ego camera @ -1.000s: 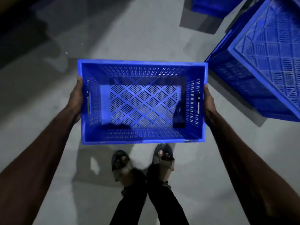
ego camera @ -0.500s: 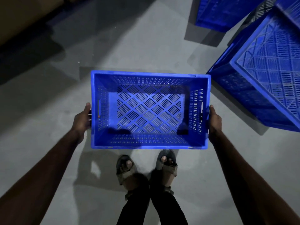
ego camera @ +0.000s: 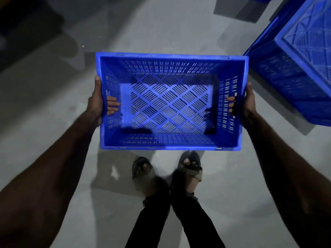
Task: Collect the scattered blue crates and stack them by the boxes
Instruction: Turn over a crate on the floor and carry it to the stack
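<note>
An empty blue crate [ego camera: 171,58] with slotted walls and a lattice floor is held level in front of me, open side up, above the grey floor. My left hand [ego camera: 95,102] grips its left end, fingers curled through the handle slot. At the crate's right end, my right hand [ego camera: 248,104] grips the same way, fingertips showing inside. An upturned blue crate [ego camera: 295,72] stands at the right, close to the held crate's far right corner.
My two sandalled feet [ego camera: 166,169] stand on the concrete floor just below the crate. A dark shadowed area [ego camera: 26,29] fills the upper left. The shadow of another crate lies at the top right edge [ego camera: 238,8].
The crate has come up nearer to me and looks larger. Both hands' fingers now reach through the handle slots. The crate at the right has slid toward the frame edge.
</note>
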Demonstrator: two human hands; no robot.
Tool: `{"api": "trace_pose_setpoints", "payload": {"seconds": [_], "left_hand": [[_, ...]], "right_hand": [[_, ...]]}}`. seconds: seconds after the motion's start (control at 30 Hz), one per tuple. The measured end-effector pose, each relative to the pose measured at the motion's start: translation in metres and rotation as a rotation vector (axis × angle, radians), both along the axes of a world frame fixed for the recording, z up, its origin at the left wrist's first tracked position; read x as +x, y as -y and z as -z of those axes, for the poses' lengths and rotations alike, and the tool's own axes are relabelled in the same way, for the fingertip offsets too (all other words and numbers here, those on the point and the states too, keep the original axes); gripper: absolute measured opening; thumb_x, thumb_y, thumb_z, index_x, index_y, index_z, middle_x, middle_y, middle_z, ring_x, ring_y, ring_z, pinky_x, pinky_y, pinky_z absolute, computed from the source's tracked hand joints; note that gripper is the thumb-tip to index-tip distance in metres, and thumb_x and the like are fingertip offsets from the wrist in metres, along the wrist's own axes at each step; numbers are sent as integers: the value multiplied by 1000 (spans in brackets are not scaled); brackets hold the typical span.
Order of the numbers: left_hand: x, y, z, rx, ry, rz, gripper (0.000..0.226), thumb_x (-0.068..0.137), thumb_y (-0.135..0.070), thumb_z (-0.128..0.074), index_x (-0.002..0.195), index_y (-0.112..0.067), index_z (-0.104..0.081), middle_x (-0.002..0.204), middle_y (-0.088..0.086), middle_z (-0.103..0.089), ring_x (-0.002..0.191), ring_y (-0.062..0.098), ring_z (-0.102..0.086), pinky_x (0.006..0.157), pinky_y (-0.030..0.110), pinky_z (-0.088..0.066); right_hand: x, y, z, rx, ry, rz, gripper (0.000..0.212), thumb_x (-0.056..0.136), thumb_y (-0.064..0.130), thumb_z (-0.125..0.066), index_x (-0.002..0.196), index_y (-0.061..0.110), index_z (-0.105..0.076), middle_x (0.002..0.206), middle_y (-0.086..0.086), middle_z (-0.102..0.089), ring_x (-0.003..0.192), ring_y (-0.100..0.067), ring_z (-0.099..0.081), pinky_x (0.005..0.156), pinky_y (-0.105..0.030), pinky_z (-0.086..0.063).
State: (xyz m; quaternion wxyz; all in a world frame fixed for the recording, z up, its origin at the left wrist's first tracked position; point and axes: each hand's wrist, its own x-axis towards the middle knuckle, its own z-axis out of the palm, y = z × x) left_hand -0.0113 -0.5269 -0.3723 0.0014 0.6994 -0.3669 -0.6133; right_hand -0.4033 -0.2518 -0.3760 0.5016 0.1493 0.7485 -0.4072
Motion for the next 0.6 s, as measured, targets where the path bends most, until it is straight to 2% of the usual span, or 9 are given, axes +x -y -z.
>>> {"api": "trace_pose_setpoints", "payload": {"seconds": [0.17, 0.33, 0.47, 0.53, 0.6], "left_hand": [[5, -8, -26, -2, 90, -40, 100, 78, -98, -32, 82, -4, -67, 63, 11, -67, 49, 21, -63, 43, 23, -48], [16, -25, -101, -10, 144, -105, 93, 81, -95, -34, 75, -8, -64, 52, 7, -61, 44, 19, -56, 43, 22, -45], [18, -42, -195, -64, 171, -140, 90, 80, -95, -35, 70, -11, -62, 46, 3, -56, 39, 17, -52, 47, 27, -42], [16, -51, -258, -72, 175, -139, 86, 84, -92, -36, 68, -11, -60, 44, 2, -54, 38, 16, -50, 45, 24, -41], [11, -60, -325, -82, 168, -152, 83, 84, -91, -39, 66, -12, -59, 43, 1, -52, 38, 16, -48, 43, 23, -41]], "right_hand": [[11, -5, -16, 108, -85, -1, 79, 93, 82, -23, 65, 16, -55, 49, 0, -49, 37, -17, -41, 40, -23, -29], [28, -23, -76, 130, -113, 23, 78, 71, 94, -34, 63, 20, -58, 55, -2, -53, 42, -20, -46, 40, -24, -31], [23, -48, -150, 142, -142, 55, 99, 38, 109, -48, 76, 20, -69, 64, -3, -61, 52, -26, -53, 44, -30, -37], [20, -62, -206, 131, -141, 79, 101, 35, 109, -49, 76, 20, -73, 67, -3, -63, 55, -26, -56, 48, -32, -41], [21, -73, -270, 100, -101, 89, 99, 38, 109, -47, 71, 20, -72, 66, -4, -63, 53, -26, -55, 47, -31, -40]]}}
